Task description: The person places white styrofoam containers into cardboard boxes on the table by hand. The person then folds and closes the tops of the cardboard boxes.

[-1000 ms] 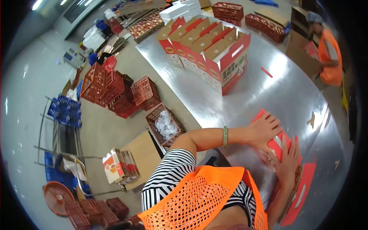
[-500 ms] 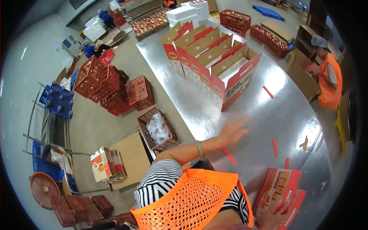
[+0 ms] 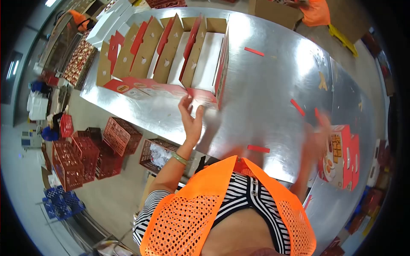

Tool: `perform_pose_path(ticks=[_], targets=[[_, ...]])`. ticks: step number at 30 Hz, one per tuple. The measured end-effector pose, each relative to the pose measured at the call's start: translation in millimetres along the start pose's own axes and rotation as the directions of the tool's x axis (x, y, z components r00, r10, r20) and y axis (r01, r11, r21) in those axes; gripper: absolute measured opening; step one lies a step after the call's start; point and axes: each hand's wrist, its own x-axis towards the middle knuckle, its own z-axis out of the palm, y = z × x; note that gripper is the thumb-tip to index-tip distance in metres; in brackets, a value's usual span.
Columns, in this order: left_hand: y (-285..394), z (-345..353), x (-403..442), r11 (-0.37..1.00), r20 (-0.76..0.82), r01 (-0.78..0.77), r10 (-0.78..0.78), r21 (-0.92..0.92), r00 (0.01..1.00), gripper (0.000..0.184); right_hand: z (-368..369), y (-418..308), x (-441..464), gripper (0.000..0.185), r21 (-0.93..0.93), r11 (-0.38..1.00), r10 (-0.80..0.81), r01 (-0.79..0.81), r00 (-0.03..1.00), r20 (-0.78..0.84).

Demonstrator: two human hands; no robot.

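Note:
My left hand (image 3: pixel 192 121), with a bracelet on the wrist, is raised at the near end of a row of open cardboard cartons (image 3: pixel 171 55). Its thumb and fingers are apart, with nothing between them. The fingertips are close to the nearest carton's lower corner; whether they touch is unclear. The cartons stand upright side by side, red outside and brown inside, with white bottoms showing in some. My right hand (image 3: pixel 316 136) is smeared by motion beside flat, folded red cartons (image 3: pixel 337 162) on the table's right, and its fingers cannot be made out.
Red strips (image 3: pixel 258 149) lie scattered on the metal table (image 3: pixel 265 94). Left on the floor stand red crates (image 3: pixel 68 166) and a crate of clear plastic (image 3: pixel 158 155). White foam boxes (image 3: pixel 109 25) stand behind the cartons. A person in an orange vest (image 3: pixel 316 13) is across the table.
The view has turned, so the cartons appear farther left. My left hand has gone from over the bare tabletop to the carton row. My right hand has moved from atop the folded cartons to their left edge.

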Motion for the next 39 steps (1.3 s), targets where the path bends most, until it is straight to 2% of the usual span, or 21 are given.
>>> perform_pose_path(ticks=[1, 2, 3, 6, 10, 12, 14, 17, 19, 21, 22, 23, 25, 27, 29, 31, 32, 33, 35, 37, 39], targets=[[-12, 4, -4, 0.997, 0.018, 0.020, -0.018, -0.071, 1.000, 0.063, 49, -40, 1, 0.057, -0.244, 0.853, -0.453, 0.462, 0.886, 0.097], [-17, 9, -10, 0.990, 0.031, 0.088, -0.085, -0.111, 0.996, 0.065, 80, -107, 8, 0.054, -0.144, 0.791, -0.536, 0.595, 0.787, 0.307], [-22, 15, -15, 0.976, 0.039, 0.156, -0.152, -0.153, 0.988, 0.067, 109, -154, 21, 0.057, 0.047, 0.699, -0.706, 0.714, 0.678, 0.203], [-21, 18, -18, 0.987, 0.057, 0.107, -0.101, -0.118, 0.993, 0.068, 179, -211, 29, 0.021, -0.043, 0.588, -0.684, 0.808, 0.525, 0.506], [-16, 0, -13, 0.999, 0.044, 0.028, -0.027, -0.017, 0.999, 0.033, 151, -163, 40, 0.005, 0.203, 0.496, -0.840, 0.844, 0.407, 0.358], [3, -2, -11, 0.999, 0.069, -0.029, 0.030, -0.026, 0.997, 0.031, 104, -103, 54, 0.003, 0.186, 0.509, -0.849, 0.840, 0.455, 0.269], [16, 6, 6, 0.995, 0.125, -0.074, 0.082, -0.060, 0.989, 0.043, 42, -53, 64, 0.005, -0.067, 0.441, -0.822, 0.895, 0.433, 0.370], [47, 36, 18, 0.978, 0.179, -0.203, 0.208, -0.045, 0.962, 0.055, -33, -8, 62, 0.013, -0.196, 0.588, -0.728, 0.784, 0.619, 0.294], [63, 56, 25, 0.940, 0.329, -0.339, 0.331, -0.034, 0.884, 0.065, -75, 14, 50, 0.023, -0.195, 0.812, -0.496, 0.550, 0.827, 0.266], [73, 82, 34, 0.867, 0.451, -0.495, 0.466, -0.061, 0.761, 0.075, -90, 32, 30, 0.033, -0.126, 0.859, -0.453, 0.496, 0.851, 0.266], [70, 89, 24, 0.912, 0.472, -0.368, 0.408, -0.181, 0.781, 0.068, -90, 28, 14, 0.034, 0.104, 0.959, -0.284, 0.265, 0.910, 0.301], [72, 89, 15, 0.915, 0.501, -0.364, 0.402, -0.176, 0.767, 0.068, -90, 30, -2, 0.036, 0.319, 0.948, -0.118, -0.007, 0.922, 0.370], [79, 96, 3, 0.842, 0.557, -0.539, 0.436, 0.024, 0.707, 0.057, -85, 56, -21, 0.049, 0.388, 0.919, -0.101, -0.076, 0.904, 0.415], [103, 105, -4, 0.883, 0.548, -0.469, 0.372, 0.040, 0.749, 0.043, -78, 59, -32, 0.064, 0.523, 0.800, 0.076, -0.294, 0.914, 0.398], [125, 110, -4, 0.883, 0.438, -0.211, 0.006, 0.420, 0.899, 0.044, -73, 73, -36, 0.079, 0.514, 0.808, 0.021, -0.289, 0.885, 0.465], [107, 123, -3, 0.884, 0.409, -0.318, 0.165, 0.341, 0.898, 0.047, -60, 45, -30, 0.088, 0.345, 0.922, 0.078, -0.177, 0.956, 0.282], [93, 126, -2, 0.718, 0.378, -0.501, 0.345, 0.483, 0.859, 0.049, -41, 58, -37, 0.095, -0.049, 0.999, -0.008, 0.017, 0.986, 0.166], [93, 128, -2, 0.489, 0.378, -0.621, 0.509, 0.612, 0.773, 0.052, -35, 57, -40, 0.095, -0.033, 0.999, -0.024, 0.030, 0.986, 0.166], [95, 138, -10, 0.397, 0.332, -0.622, 0.590, 0.675, 0.736, 0.045, -24, 50, -48, 0.085, -0.567, 0.794, -0.270, 0.220, 0.963, -0.005], [95, 136, -24, 0.251, 0.693, -0.889, 0.559, 0.382, 0.455, 0.031, -19, 42, -57, 0.067, -0.539, 0.792, -0.278, 0.286, 0.955, 0.098], [112, 140, -28, 0.312, 0.689, -0.898, 0.576, 0.311, 0.439, 0.024, -19, 35, -47, 0.045, -0.342, 0.838, -0.413, 0.426, 0.904, 0.115]])
